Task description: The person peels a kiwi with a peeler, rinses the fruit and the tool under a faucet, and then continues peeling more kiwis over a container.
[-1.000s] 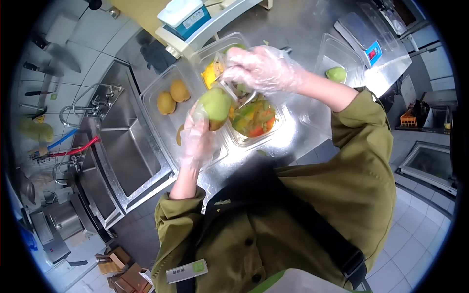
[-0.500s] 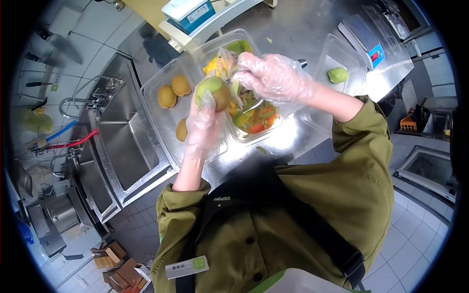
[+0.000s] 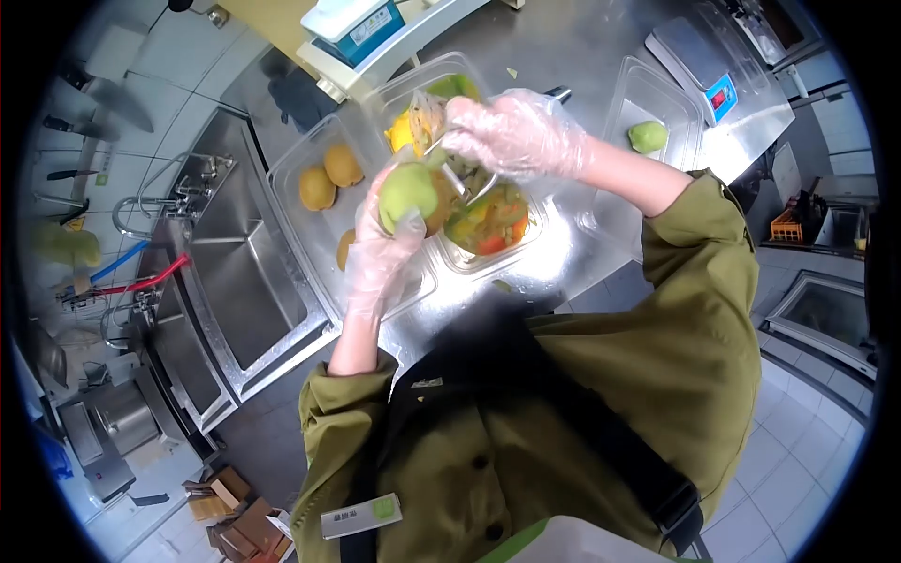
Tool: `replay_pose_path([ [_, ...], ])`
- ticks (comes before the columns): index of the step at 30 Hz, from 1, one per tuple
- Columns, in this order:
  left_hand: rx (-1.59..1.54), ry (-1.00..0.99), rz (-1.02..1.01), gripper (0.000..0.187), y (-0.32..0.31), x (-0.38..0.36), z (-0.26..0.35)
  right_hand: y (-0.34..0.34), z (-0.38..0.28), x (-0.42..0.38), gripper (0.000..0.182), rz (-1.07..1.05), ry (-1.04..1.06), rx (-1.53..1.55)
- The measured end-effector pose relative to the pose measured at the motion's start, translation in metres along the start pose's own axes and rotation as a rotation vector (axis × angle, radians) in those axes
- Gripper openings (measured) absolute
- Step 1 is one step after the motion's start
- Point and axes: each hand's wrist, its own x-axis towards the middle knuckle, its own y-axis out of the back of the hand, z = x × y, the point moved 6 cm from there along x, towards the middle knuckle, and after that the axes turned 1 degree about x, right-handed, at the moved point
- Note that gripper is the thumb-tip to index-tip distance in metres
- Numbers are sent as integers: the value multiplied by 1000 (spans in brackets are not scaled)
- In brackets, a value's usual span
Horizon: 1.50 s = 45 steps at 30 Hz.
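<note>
In a clear plastic glove, my left hand (image 3: 383,251) grips a partly peeled kiwi (image 3: 406,199), with pale green flesh at the front and brown skin along its right side. My gloved right hand (image 3: 526,136) is closed on a metal peeler (image 3: 477,188), whose head is beside the kiwi's right side. A dark handle end sticks out behind that hand. Beneath the peeler, a clear tub (image 3: 483,266) holds green, orange and red peelings. Whole brown kiwis (image 3: 317,188) lie in a clear bin to the left. One peeled kiwi (image 3: 648,137) sits in another bin to the right.
A steel sink (image 3: 249,281) adjoins the counter on the left. A digital scale (image 3: 690,61) stands at the back right. Behind my hands, another clear bin (image 3: 450,64) holds yellow and green pieces. A blue-and-white device (image 3: 361,33) rests on a shelf.
The peeler has moved slightly down and left against the kiwi. The kiwi has turned in my left hand, showing more green flesh towards me.
</note>
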Motion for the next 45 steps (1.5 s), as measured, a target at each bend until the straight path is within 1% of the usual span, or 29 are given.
replay_pose_path([
  [2, -21, 27, -5, 60, 0, 2, -5, 4, -20, 7, 22, 4, 65, 71],
  [3, -19, 67, 2, 62, -3, 2, -4, 0, -25, 6, 21, 89, 170, 101],
  [5, -138, 58, -40, 64, 2, -4, 0, -12, -13, 7, 20, -36, 103, -67],
  [6, -118, 68, -12, 68, 6, -13, 4, -18, -1, 10, 20, -98, 78, -154],
  [7, -97, 79, 16, 71, 9, -20, 7, -31, 17, 9, 20, -140, 44, -37],
  [8, -135, 58, -29, 72, 8, -16, 13, -36, 29, 3, 21, -115, -1, 7],
  [10, -230, 16, -91, 72, 4, -12, 15, -28, 26, 6, 21, -94, -73, 107],
  [11, -203, 65, -33, 72, 10, -12, 6, -21, 15, 10, 25, -136, -61, 223],
  [14, -167, 50, -105, 74, 13, -4, -2, -9, -18, 17, 24, -157, 33, 218],
  [15, -167, 62, -50, 77, 11, -6, 1, -12, -19, 16, 25, -126, 54, 230],
  [18, -386, 169, 98, 78, 21, -16, -12, -20, 3, 16, 26, -202, 29, -32],
  [19, -384, 57, -51, 72, 14, -19, 2, -25, 16, 11, 20, -140, 12, -15],
  [20, -339, 40, -45, 70, 15, -13, 2, -27, 24, 8, 19, -101, -21, 49],
  [22, -260, 25, -1, 66, 16, -11, -2, -26, 16, 5, 18, -48, -83, 205],
  [23, -161, 41, 91, 63, 14, -9, -5, -24, 5, 5, 17, -46, -59, 188],
  [26, -166, 58, 120, 60, 8, -4, -7, -7, -24, 12, 16, -39, 20, 109],
  [27, -155, 55, 208, 58, 8, -6, -9, -9, -38, 11, 15, -61, 169, -60],
  [30, -137, -201, 130, 58, -5, -2, 12, 8, -43, 5, 17, 110, -13, 6],
  [31, -71, -152, 216, 60, 2, -2, 5, 5, -39, 3, 17, 49, -51, 34],
  [34, -263, -189, 221, 62, 0, -8, 15, -34, 4, -18, 20, -81, -90, -121],
  [35, -232, -184, 218, 61, -2, -8, 21, -43, 17, -29, 23, -152, -156, -92],
  [38, -28, 57, 369, 57, 23, -10, -14, -24, 4, -14, 25, -101, -180, -18],
  [39, -167, -12, 249, 52, 17, -6, -15, -13, -6, -7, 26, -13, -67, 21],
  [40, -174, -6, 243, 54, 17, -3, -20, -3, -15, -1, 26, 71, 49, 51],
  [42, -187, 19, 244, 59, 17, -5, -26, 3, -29, 6, 26, 29, -9, 152],
  [43, -75, 9, 179, 60, 19, -6, -21, -2, -28, 6, 27, 76, 39, 171],
  [44, 36, -7, 117, 61, 21, -8, -16, -20, -11, 3, 27, 6, 12, 107],
  [45, -310, 0, 49, 60, 25, -14, -19, -40, 16, -1, 27, -61, -11, 39],
])
